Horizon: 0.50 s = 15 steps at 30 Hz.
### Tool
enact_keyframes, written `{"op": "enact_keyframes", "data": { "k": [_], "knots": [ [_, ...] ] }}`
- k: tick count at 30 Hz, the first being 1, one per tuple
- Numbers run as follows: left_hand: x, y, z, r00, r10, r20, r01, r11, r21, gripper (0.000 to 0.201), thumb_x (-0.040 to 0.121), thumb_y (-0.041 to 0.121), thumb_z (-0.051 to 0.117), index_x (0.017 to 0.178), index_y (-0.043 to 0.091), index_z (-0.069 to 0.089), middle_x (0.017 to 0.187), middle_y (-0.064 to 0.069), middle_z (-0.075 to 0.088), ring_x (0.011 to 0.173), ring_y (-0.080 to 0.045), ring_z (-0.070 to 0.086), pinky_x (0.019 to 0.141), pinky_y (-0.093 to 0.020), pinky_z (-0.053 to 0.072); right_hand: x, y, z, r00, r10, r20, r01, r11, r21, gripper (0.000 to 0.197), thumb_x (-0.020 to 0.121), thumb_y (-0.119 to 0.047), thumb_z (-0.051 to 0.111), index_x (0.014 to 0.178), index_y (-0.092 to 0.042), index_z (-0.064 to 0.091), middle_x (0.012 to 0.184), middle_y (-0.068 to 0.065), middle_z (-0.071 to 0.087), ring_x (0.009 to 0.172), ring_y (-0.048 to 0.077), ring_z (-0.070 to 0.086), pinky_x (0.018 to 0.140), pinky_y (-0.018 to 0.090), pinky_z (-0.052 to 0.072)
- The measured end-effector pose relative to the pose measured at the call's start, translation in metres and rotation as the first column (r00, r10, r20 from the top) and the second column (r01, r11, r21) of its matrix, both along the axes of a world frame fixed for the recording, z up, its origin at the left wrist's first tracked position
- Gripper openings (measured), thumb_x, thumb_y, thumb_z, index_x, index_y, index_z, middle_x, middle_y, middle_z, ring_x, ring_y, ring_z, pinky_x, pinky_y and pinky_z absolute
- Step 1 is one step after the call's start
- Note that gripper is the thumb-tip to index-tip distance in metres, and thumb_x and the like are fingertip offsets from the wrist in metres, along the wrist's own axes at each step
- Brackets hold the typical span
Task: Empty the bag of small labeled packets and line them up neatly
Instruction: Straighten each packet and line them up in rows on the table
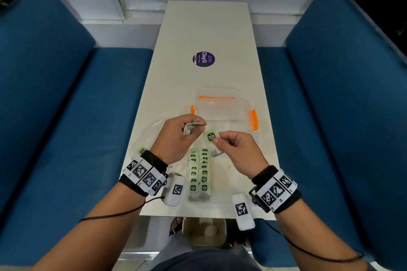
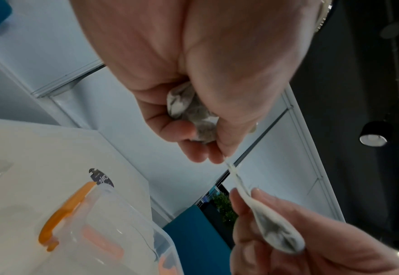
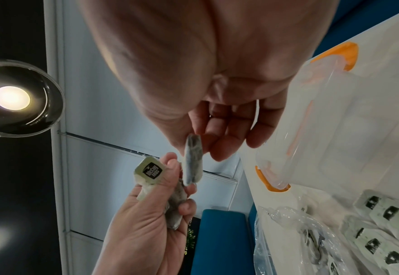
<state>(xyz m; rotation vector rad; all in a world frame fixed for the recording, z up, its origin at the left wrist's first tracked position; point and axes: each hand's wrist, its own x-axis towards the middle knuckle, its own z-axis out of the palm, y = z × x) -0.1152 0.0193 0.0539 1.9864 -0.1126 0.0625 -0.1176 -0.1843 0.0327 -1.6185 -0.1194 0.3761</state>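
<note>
Small tea packets with green-and-black labels lie in two neat columns (image 1: 198, 174) on the white table (image 1: 209, 28); the right wrist view shows these columns (image 3: 386, 223) too. My left hand (image 1: 198, 127) grips one packet (image 1: 191, 127) in curled fingers above the table. My right hand (image 1: 217, 139) pinches another packet (image 1: 211, 136) by its label end. A thin string (image 2: 233, 171) runs between the two held packets. The clear plastic bag (image 1: 145, 138) lies crumpled at the left, with one labeled packet (image 1: 142, 151) showing inside.
A clear plastic container (image 1: 224, 112) with orange clips stands just beyond my hands, its lid behind it. A round purple sticker (image 1: 203, 59) marks the middle of the table. Blue benches (image 1: 66, 116) flank both long sides.
</note>
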Motion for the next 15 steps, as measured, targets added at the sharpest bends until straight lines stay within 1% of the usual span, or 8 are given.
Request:
{"op": "enact_keyframes", "data": {
  "k": [2, 4, 6, 8, 9, 10, 12, 15],
  "knots": [
    [0.002, 0.0, 0.002, 0.999, -0.033, 0.02, 0.033, 0.999, 0.024, 0.01, 0.095, 0.009, 0.07, 0.1, 0.014, 0.076, 0.1, 0.01, 0.075, 0.097, -0.002, 0.068, 0.088, -0.012, 0.047, -0.001, -0.001, 0.0, 0.997, 0.069, -0.018, -0.07, 0.997, -0.033, 0.018, 0.1, -0.02, 0.065, 0.091, -0.024, 0.081, 0.091, 0.029, 0.071, 0.079, 0.021, 0.057, 0.075, 0.029, 0.046],
    [0.006, 0.001, 0.004, 0.998, -0.066, 0.02, 0.065, 0.997, 0.029, 0.01, 0.095, 0.008, 0.069, 0.101, 0.014, 0.076, 0.099, 0.013, 0.074, 0.097, 0.0, 0.067, 0.088, -0.011, 0.046, -0.002, -0.003, 0.001, 0.991, 0.131, -0.041, -0.133, 0.989, -0.059, 0.019, 0.101, -0.021, 0.064, 0.093, -0.013, 0.079, 0.089, 0.024, 0.074, 0.078, 0.018, 0.058, 0.073, 0.026, 0.045],
    [0.01, 0.0, 0.006, 0.995, -0.103, 0.006, 0.102, 0.995, 0.016, 0.012, 0.095, 0.007, 0.07, 0.099, 0.016, 0.075, 0.097, 0.015, 0.073, 0.095, 0.002, 0.067, 0.087, -0.011, 0.046, -0.002, -0.003, 0.002, 0.984, 0.172, -0.055, -0.175, 0.982, -0.068, 0.019, 0.1, -0.018, 0.064, 0.088, -0.01, 0.076, 0.077, 0.008, 0.07, 0.074, 0.01, 0.055, 0.071, 0.02, 0.044],
    [0.012, -0.003, 0.007, 0.99, -0.142, -0.023, 0.141, 0.99, -0.01, 0.011, 0.093, 0.006, 0.072, 0.098, 0.016, 0.075, 0.094, 0.015, 0.073, 0.092, 0.003, 0.067, 0.085, -0.01, 0.046, -0.002, -0.002, 0.004, 0.976, 0.211, -0.048, -0.213, 0.975, -0.061, 0.022, 0.1, -0.014, 0.064, 0.08, -0.015, 0.073, 0.068, -0.007, 0.059, 0.066, 0.006, 0.048, 0.068, 0.016, 0.041],
    [0.012, -0.005, 0.007, 0.987, -0.154, -0.035, 0.153, 0.988, -0.023, 0.009, 0.092, 0.007, 0.073, 0.098, 0.015, 0.075, 0.092, 0.015, 0.073, 0.091, 0.003, 0.067, 0.085, -0.01, 0.046, -0.002, 0.0, 0.004, 0.973, 0.229, -0.04, -0.231, 0.972, -0.053, 0.025, 0.1, -0.012, 0.064, 0.077, -0.017, 0.071, 0.065, -0.011, 0.056, 0.064, 0.005, 0.046, 0.066, 0.015, 0.04],
    [0.012, -0.006, 0.007, 0.987, -0.157, -0.039, 0.156, 0.987, -0.037, 0.008, 0.091, 0.008, 0.075, 0.098, 0.014, 0.075, 0.091, 0.016, 0.073, 0.091, 0.002, 0.067, 0.085, -0.011, 0.046, -0.003, 0.001, 0.005, 0.971, 0.238, -0.032, -0.239, 0.97, -0.046, 0.028, 0.1, -0.011, 0.063, 0.074, -0.018, 0.069, 0.063, -0.013, 0.054, 0.062, 0.004, 0.045, 0.065, 0.014, 0.039],
    [0.015, -0.007, 0.007, 0.992, -0.121, -0.03, 0.118, 0.99, -0.077, 0.007, 0.09, 0.01, 0.076, 0.098, 0.011, 0.075, 0.089, 0.017, 0.073, 0.088, -0.001, 0.067, 0.084, -0.014, 0.048, -0.003, 0.001, 0.005, 0.972, 0.233, -0.015, -0.233, 0.972, -0.035, 0.028, 0.1, -0.011, 0.063, 0.073, -0.016, 0.067, 0.064, -0.011, 0.052, 0.061, 0.004, 0.043, 0.064, 0.016, 0.038],
    [0.016, -0.001, 0.006, 0.999, -0.004, -0.036, -0.001, 0.99, -0.144, 0.004, 0.095, 0.014, 0.071, 0.093, 0.011, 0.073, 0.08, 0.007, 0.071, 0.072, -0.008, 0.063, 0.07, -0.018, 0.049, -0.001, 0.001, 0.003, 0.987, 0.159, -0.009, -0.159, 0.987, 0.01, 0.023, 0.1, -0.011, 0.063, 0.08, -0.015, 0.071, 0.072, -0.005, 0.063, 0.07, 0.009, 0.054, 0.072, 0.02, 0.045]
  ]
}}
